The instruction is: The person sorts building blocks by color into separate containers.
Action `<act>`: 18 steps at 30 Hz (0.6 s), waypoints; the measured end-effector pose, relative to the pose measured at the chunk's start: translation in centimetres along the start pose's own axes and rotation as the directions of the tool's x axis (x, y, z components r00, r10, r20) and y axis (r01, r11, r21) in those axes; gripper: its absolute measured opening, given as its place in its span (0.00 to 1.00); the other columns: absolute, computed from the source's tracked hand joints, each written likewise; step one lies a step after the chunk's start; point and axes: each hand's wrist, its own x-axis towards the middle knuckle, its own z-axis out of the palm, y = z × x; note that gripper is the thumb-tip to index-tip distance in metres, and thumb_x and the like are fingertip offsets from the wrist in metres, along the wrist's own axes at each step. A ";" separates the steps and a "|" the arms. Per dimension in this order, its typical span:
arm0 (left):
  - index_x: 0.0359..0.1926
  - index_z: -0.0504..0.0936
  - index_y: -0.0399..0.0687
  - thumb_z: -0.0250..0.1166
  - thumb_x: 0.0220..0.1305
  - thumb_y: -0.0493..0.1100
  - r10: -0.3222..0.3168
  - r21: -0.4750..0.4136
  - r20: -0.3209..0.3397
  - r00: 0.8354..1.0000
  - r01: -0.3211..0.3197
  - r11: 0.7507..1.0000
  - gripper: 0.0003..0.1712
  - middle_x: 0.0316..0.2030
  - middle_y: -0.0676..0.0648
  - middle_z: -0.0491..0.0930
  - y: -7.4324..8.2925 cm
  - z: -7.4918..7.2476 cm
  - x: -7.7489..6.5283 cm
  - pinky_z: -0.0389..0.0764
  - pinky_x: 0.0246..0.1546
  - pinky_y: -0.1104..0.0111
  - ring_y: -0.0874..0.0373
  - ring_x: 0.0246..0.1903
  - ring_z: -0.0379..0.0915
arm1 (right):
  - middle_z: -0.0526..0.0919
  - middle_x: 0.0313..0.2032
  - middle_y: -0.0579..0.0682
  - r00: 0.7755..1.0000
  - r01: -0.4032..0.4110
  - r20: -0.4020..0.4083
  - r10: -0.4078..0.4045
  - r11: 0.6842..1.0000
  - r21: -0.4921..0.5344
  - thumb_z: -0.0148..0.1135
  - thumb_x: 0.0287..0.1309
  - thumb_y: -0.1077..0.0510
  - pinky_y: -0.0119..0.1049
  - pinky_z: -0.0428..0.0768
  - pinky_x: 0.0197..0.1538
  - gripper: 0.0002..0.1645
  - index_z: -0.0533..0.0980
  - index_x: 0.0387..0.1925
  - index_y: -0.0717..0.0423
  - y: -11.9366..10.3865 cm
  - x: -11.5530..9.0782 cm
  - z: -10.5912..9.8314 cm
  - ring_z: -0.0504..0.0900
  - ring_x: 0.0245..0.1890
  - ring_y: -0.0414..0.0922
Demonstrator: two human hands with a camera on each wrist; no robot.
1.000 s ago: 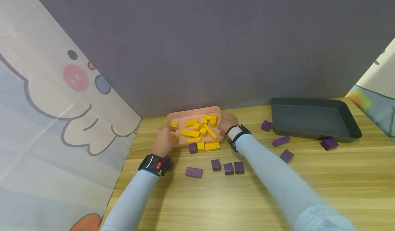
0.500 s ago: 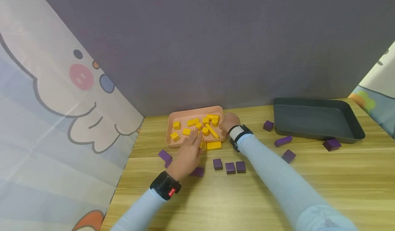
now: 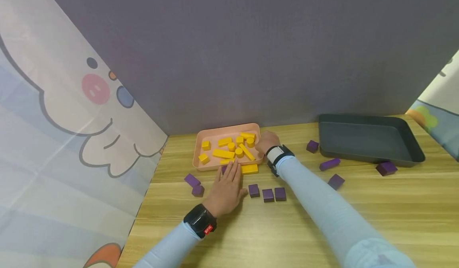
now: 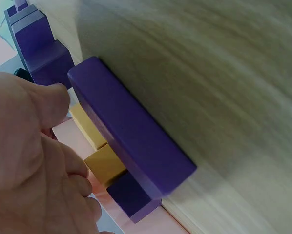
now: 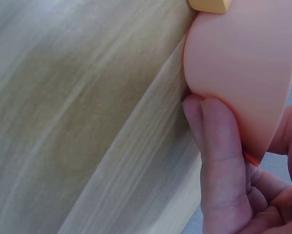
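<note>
The pink tray (image 3: 229,127) holds several yellow blocks (image 3: 224,153). My right hand (image 3: 267,141) grips the tray's right end, fingertips pressed against its outer wall (image 5: 243,63) in the right wrist view. My left hand (image 3: 225,192) lies with fingers extended at the tray's front edge. Beneath those fingers, a purple cube (image 4: 131,195) and a yellow cube (image 4: 104,163) stand beside the tray in the left wrist view. A yellow block (image 3: 250,169) shows right of the fingertips. Closer to the wrist camera is a long purple block (image 4: 131,126), hidden under the hand in the head view.
A dark grey tray (image 3: 369,138) stands at the right. Several purple blocks lie about, including a cube (image 3: 254,190) right of the left hand, a rectangular block (image 3: 192,180) at left and a thin bar (image 3: 330,164) by the dark tray. A grey panel (image 3: 229,53) rises behind.
My left hand has come out of the pink tray's left side and moved right and nearer to me, down to its front edge. The right hand keeps its grip on the tray.
</note>
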 end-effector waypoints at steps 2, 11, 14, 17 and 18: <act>0.83 0.48 0.39 0.53 0.78 0.62 0.001 0.018 -0.007 1.000 -0.001 1.000 0.47 0.84 0.40 0.43 0.1 0.0 0.0 0.47 0.83 0.43 0.46 0.84 0.40 | 0.83 0.35 0.58 1.000 -0.001 0.004 0.001 1.000 0.000 0.69 0.59 0.59 0.31 0.81 0.23 0.13 0.81 0.43 0.63 0.0 0.2 0.1 0.83 0.26 0.50; 0.80 0.58 0.36 0.58 0.77 0.49 0.009 0.015 -0.028 1.000 -0.009 1.000 0.39 0.81 0.35 0.54 0.8 0.2 -0.1 0.57 0.80 0.45 0.42 0.82 0.49 | 0.83 0.37 0.59 1.000 -0.010 0.025 0.009 0.999 0.044 0.70 0.58 0.61 0.32 0.82 0.23 0.15 0.80 0.45 0.63 0.2 0.5 0.2 0.83 0.25 0.50; 0.75 0.67 0.34 0.62 0.72 0.40 0.052 0.044 -0.094 0.994 -0.048 0.998 0.34 0.76 0.34 0.65 0.9 0.1 0.0 0.65 0.77 0.47 0.42 0.78 0.61 | 0.83 0.37 0.59 1.000 -0.007 0.023 0.007 0.999 0.040 0.69 0.58 0.61 0.31 0.81 0.22 0.14 0.80 0.45 0.63 0.2 0.5 0.2 0.84 0.25 0.50; 0.64 0.79 0.32 0.66 0.66 0.33 0.111 0.074 -0.215 0.970 -0.097 0.993 0.26 0.64 0.36 0.80 0.9 0.1 0.2 0.79 0.68 0.53 0.45 0.66 0.78 | 0.83 0.37 0.59 1.000 -0.010 0.022 0.009 0.999 0.043 0.68 0.58 0.61 0.31 0.81 0.22 0.14 0.80 0.44 0.63 0.3 0.4 0.1 0.84 0.25 0.50; 0.60 0.82 0.33 0.67 0.64 0.32 0.124 0.074 -0.247 0.961 -0.109 0.991 0.22 0.58 0.38 0.84 0.8 0.0 0.3 0.83 0.63 0.56 0.47 0.60 0.82 | 0.83 0.37 0.58 1.000 -0.012 0.023 0.011 0.999 0.045 0.68 0.58 0.61 0.31 0.81 0.22 0.13 0.80 0.44 0.63 0.3 0.4 0.1 0.84 0.26 0.50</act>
